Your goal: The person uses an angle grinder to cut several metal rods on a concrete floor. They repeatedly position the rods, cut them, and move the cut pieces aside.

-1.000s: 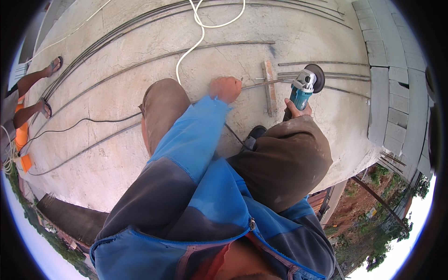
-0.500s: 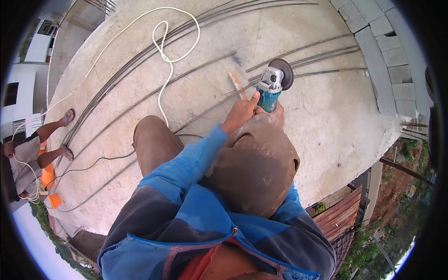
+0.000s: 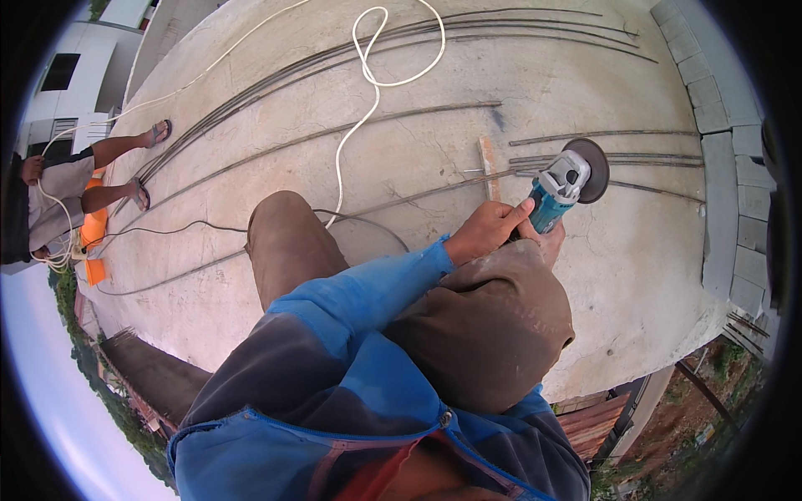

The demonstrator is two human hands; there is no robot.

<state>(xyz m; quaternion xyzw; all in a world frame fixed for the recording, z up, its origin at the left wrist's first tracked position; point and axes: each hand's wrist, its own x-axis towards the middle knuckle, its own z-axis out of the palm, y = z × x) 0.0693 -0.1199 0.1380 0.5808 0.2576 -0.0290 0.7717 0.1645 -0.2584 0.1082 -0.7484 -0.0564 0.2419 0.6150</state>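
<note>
An angle grinder [image 3: 551,194] with a teal body, a silver gear head and a dark disc [image 3: 596,171] sits in front of my raised knee. My left hand [image 3: 489,231] grips its near end, thumb up against the teal body. On the other side of the body, my right hand [image 3: 550,242] is wrapped round it, partly hidden behind the knee. Just beyond the tool lie several short steel rebars [image 3: 614,134]. A long rebar [image 3: 418,198] runs toward it from the left, crossing a narrow wooden strip [image 3: 489,171].
A bundle of long rebars [image 3: 276,88] and a looped white cord [image 3: 373,83] lie on the concrete floor [image 3: 635,259]. A black cable [image 3: 200,224] runs left. Another person's legs [image 3: 117,150] stand there beside an orange object [image 3: 94,225]. Concrete blocks [image 3: 710,117] line the right edge.
My view has swung, moving the floor, the rebars and the grinder rightward in the picture. Both hands keep hold of the grinder, with little change in grip.
</note>
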